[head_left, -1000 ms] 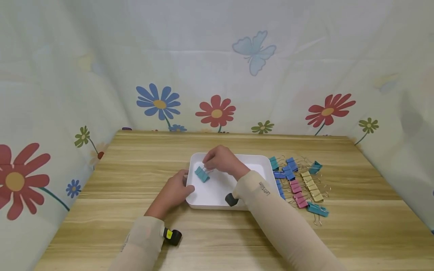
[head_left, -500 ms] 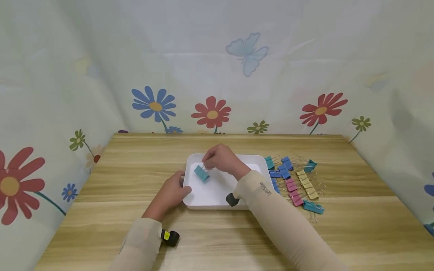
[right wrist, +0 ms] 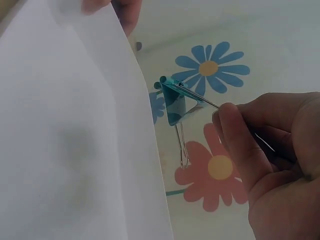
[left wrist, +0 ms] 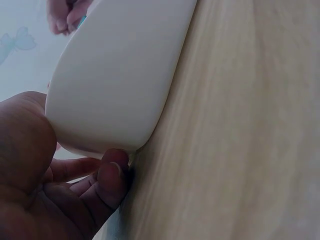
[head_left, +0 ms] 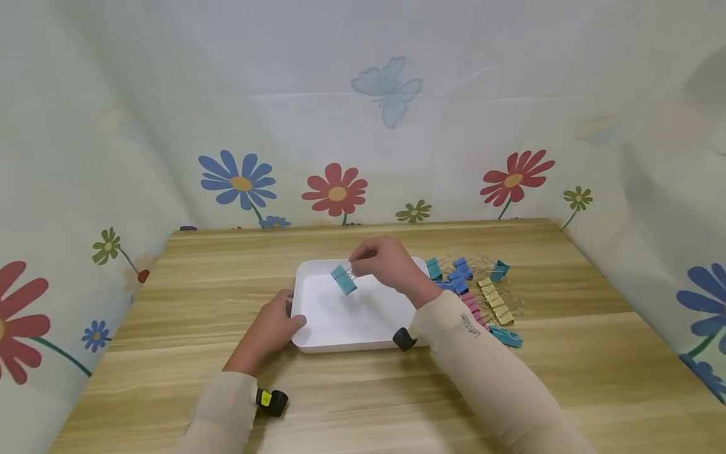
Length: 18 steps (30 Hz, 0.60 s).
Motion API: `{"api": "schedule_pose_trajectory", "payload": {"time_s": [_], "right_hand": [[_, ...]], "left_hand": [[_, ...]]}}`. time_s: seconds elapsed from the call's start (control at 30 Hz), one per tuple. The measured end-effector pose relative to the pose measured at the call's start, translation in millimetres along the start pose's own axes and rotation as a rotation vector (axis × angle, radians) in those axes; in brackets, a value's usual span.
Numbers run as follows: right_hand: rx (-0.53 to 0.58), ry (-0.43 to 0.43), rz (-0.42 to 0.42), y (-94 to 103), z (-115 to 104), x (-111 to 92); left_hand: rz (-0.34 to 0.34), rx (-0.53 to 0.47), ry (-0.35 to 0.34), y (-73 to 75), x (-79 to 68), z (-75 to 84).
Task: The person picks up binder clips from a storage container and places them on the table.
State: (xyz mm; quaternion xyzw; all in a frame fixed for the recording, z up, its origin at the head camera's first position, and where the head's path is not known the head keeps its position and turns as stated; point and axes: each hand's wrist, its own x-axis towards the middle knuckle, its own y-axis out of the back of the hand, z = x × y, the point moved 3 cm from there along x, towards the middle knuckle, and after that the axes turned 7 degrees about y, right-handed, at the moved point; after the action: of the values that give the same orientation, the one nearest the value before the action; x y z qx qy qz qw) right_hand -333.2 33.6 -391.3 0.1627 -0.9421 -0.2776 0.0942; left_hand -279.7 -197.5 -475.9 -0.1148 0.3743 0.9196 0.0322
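A teal binder clip (head_left: 343, 280) hangs over the white tray (head_left: 346, 345), its body tilted. My right hand (head_left: 388, 267) pinches one of its wire handles between thumb and fingertips. The right wrist view shows the clip (right wrist: 174, 104) from the side, its other wire handle hanging down, held by the right hand (right wrist: 280, 155). At the tray's left edge my left hand (head_left: 268, 331) grips the wall, thumb over the rim. In the left wrist view the left hand's (left wrist: 55, 185) fingers curl at the outer corner of the tray (left wrist: 120, 75).
Right of the tray lie several binder clips: blue ones (head_left: 458, 282), yellow ones (head_left: 496, 301), pink ones (head_left: 472, 306) partly behind the right sleeve, and teal ones (head_left: 506, 337). They rest on a wooden table (head_left: 340, 403). A flower-print cloth (head_left: 272, 101) stands behind and at the sides.
The right hand has raised the teal binder clip slightly above the tray's floor and moved it rightward relative to the tray. My left hand stays on the tray; the head view has shifted.
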Motion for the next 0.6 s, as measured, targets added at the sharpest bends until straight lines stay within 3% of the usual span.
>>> {"api": "schedule_pose_trajectory", "payload": {"time_s": [0.23,0.6], "right_hand": [[0.037,0.014,0.073,26.2,14,-20],[0.019,-0.025,0.175,70.1,30,-58]], "left_hand": [[0.000,-0.001,-0.030,0.6,-0.3,-2.0],[-0.008,0.008,-0.013,0.1,-0.9,0.3]]}}
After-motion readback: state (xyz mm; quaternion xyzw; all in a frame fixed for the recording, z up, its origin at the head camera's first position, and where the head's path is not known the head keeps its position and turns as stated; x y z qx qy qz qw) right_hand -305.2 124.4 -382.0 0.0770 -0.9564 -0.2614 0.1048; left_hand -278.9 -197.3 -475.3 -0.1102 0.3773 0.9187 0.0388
